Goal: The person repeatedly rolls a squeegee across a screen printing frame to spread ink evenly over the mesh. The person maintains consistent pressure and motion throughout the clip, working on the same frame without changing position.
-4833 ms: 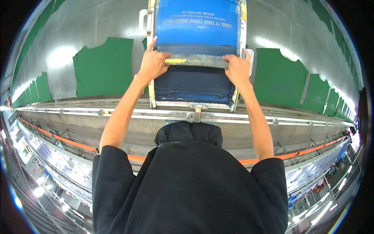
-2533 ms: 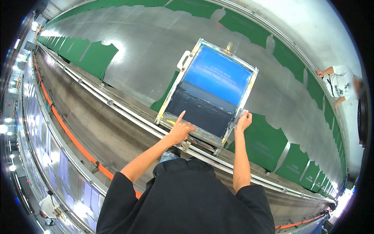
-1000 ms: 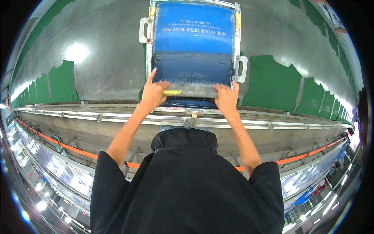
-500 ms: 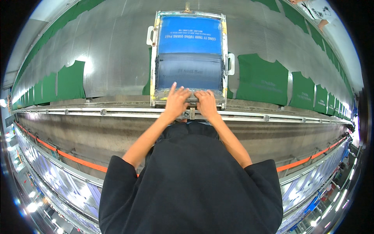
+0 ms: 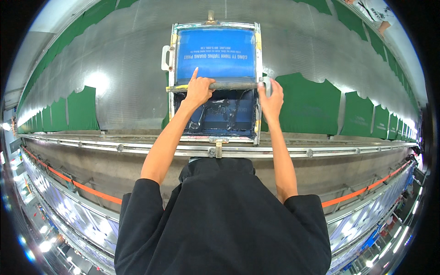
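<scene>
A silver screen frame (image 5: 172,117) holds a blue mesh (image 5: 215,39) with pale print in its upper part and glossy, uneven dark ink (image 5: 229,114) below. A long grey squeegee (image 5: 233,85) with yellow marks lies crosswise at the middle. My left hand (image 5: 198,91) grips the squeegee near its left part, index finger stretched out beyond it. My right hand (image 5: 271,98) is at the frame's right edge, fingers curled on the white handle (image 5: 266,85), thumb by the squeegee's end.
Green cloth panels (image 5: 307,105) lie in rows on the long grey table (image 5: 123,68). A metal rail (image 5: 284,150) runs along the near edge. An orange strip (image 5: 343,195) runs behind me. At upper right, another person in white (image 5: 372,10) has hands at the table's far side.
Since half a second ago the squeegee has moved from the frame's near end to its middle. My hands moved away from me, the right one also rightward. The dark area now looks streaked.
</scene>
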`<state>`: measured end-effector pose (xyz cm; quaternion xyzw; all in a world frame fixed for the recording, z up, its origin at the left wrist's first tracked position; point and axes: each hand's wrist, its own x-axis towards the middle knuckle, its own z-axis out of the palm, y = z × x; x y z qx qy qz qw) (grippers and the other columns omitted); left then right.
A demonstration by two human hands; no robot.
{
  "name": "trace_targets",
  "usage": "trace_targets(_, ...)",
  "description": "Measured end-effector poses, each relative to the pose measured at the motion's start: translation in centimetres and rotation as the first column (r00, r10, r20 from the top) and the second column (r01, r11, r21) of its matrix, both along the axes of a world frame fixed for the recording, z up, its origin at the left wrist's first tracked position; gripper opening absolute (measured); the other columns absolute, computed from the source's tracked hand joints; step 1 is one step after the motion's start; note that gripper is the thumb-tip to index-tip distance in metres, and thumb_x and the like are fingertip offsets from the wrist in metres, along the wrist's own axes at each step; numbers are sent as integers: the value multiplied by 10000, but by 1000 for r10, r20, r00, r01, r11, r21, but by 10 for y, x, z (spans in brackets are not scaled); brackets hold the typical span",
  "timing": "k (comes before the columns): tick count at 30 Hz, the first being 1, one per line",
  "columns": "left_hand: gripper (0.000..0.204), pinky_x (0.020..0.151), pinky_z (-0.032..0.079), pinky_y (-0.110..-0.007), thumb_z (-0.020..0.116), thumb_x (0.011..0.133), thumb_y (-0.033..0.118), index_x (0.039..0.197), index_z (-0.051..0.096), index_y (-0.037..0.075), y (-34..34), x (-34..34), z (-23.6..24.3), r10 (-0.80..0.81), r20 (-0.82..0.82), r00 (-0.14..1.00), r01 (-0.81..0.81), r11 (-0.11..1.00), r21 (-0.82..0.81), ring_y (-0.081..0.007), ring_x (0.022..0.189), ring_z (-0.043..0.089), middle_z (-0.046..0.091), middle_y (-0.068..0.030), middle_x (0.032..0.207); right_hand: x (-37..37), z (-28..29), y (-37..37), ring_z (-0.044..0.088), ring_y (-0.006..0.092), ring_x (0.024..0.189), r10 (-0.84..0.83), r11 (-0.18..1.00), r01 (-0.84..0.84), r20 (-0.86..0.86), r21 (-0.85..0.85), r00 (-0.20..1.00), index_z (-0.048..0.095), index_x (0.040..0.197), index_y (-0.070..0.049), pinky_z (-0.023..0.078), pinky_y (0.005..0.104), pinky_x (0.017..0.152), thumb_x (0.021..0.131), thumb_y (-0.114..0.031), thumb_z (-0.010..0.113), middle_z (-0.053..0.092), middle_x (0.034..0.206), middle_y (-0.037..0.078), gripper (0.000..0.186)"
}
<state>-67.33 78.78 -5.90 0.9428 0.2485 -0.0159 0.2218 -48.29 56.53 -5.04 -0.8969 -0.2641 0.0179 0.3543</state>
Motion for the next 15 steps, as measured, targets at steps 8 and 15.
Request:
trace_targets(8, 452, 1301, 171, -555, 625, 729, -52, 1127, 762, 112, -46, -44, 2, -12, 252, 968, 28, 998, -59, -278, 1081, 737, 781, -104, 1112, 44, -18, 16, 433, 64, 510, -40, 932, 312, -806, 182, 591, 528, 869, -134, 360, 250, 477, 1012, -536, 656, 498, 660, -26, 446)
trace_targets(15, 642, 1289, 85, -620, 639, 668, -45, 1277, 738, 134, -165, -143, 38, 191, 276, 942, -127, 964, -234, -234, 1302, 649, 724, -37, 1341, 23, 34, 39, 338, 24, 466, -66, 890, 325, -615, 321, 786, 528, 837, -149, 232, 231, 406, 1035, -376, 673, 412, 592, -80, 335)
